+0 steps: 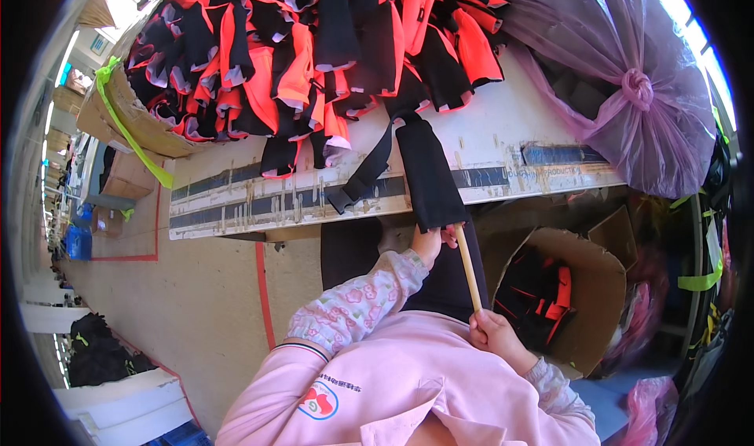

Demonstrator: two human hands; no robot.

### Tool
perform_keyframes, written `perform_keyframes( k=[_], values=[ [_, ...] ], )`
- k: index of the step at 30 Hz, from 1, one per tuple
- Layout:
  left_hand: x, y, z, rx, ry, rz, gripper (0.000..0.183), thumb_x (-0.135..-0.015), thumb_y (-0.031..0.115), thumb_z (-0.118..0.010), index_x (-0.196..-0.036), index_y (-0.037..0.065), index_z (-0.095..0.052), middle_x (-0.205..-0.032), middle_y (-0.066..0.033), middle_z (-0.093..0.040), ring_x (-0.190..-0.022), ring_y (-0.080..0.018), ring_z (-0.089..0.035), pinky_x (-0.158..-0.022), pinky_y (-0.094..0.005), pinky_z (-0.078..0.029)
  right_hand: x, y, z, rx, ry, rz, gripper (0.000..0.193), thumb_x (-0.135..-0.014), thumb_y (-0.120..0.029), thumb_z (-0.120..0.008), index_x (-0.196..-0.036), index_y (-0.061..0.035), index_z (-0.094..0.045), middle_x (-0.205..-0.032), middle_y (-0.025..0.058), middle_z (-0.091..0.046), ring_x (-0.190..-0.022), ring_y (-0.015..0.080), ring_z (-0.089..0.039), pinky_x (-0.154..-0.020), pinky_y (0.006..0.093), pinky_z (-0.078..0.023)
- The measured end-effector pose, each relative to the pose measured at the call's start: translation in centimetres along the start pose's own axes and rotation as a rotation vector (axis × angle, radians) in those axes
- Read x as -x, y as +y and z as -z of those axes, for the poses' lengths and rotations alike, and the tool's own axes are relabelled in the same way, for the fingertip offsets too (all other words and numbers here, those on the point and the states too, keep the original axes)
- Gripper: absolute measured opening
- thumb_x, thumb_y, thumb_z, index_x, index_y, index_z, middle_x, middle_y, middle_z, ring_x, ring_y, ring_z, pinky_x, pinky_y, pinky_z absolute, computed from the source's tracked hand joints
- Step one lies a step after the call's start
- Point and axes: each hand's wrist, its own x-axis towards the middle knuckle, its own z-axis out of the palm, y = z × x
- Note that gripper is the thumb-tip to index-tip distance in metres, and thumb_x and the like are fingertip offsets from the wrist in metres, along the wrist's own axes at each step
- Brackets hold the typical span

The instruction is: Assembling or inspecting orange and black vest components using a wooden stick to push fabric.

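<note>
A long black padded fabric piece (428, 171) lies over the table's near edge, its lower end hanging off. From its top runs a black strap (375, 163) ending in a plastic buckle (342, 199). My left hand (430, 245) is closed at the fabric's lower end, with part of the fingers hidden beneath it. A thin light wooden stick (471, 269) slants down from that end, its upper tip hidden by the fabric or my left fingers. Round the stick's lower part my right hand (495, 334) is closed, close to my body.
A heap of black and orange fabric pieces (259, 84) covers the back of the worn white table (306, 198). A knotted purple plastic bag (628, 92) stands at the right. Below it, a cardboard box (601, 304) holds more black and orange pieces. Another carton (149, 116) is at the left.
</note>
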Motion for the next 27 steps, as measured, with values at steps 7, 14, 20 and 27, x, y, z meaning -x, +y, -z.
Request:
perform_keyframes(
  k=[7,14,20,27],
  values=[
    [-0.5,-1.1,0.6,-0.061,0.143,0.043,0.027,-0.095,0.022,-0.043,-0.091,0.000,-0.058,-0.071,-0.0092,-0.058,-0.058,-0.0171,-0.058,-0.061,-0.0329,-0.056,-9.8,-4.7,-4.5,-0.233,-0.020,0.129,0.029,-0.096,-0.033,-0.040,-0.075,-0.0126,-0.044,-0.050,-0.0052,-0.028,-0.037,0.0071,-0.023,-0.035,0.0238,-0.020],
    [-0.1,-0.3,0.7,-0.014,0.028,0.120,0.028,-0.093,0.025,-0.048,-0.097,-0.001,-0.058,-0.073,-0.0098,-0.058,-0.059,-0.0190,-0.058,-0.068,-0.0370,-0.055,-10.7,-3.5,-4.4,-0.128,0.038,0.200,0.030,-0.096,-0.033,-0.040,-0.077,-0.0110,-0.045,-0.051,-0.0045,-0.031,-0.036,0.0070,-0.024,-0.034,0.0226,-0.020],
    [-0.5,3.0,2.9,-0.004,-0.023,0.021,0.029,-0.095,0.026,-0.042,-0.096,0.000,-0.056,-0.090,-0.0158,-0.063,-0.067,-0.0230,-0.063,-0.057,-0.0348,-0.055,-3.2,-0.4,5.7,0.984,0.382,0.638,0.029,-0.091,-0.026,-0.050,-0.079,-0.0002,-0.054,-0.062,0.0165,-0.054,-0.055,0.0296,-0.056,-0.051,0.0393,-0.043],
    [-1.3,6.4,2.6,0.037,-0.074,0.144,0.038,-0.095,0.024,-0.037,-0.111,-0.006,-0.054,-0.066,-0.0116,-0.061,-0.061,-0.0237,-0.063,-0.058,-0.0308,-0.052,-2.7,-7.9,11.5,1.164,0.846,1.130,0.016,-0.084,-0.018,-0.059,-0.077,-0.0031,-0.057,-0.069,0.0155,-0.055,-0.064,0.0327,-0.058,-0.056,0.0406,-0.045]
  ],
)
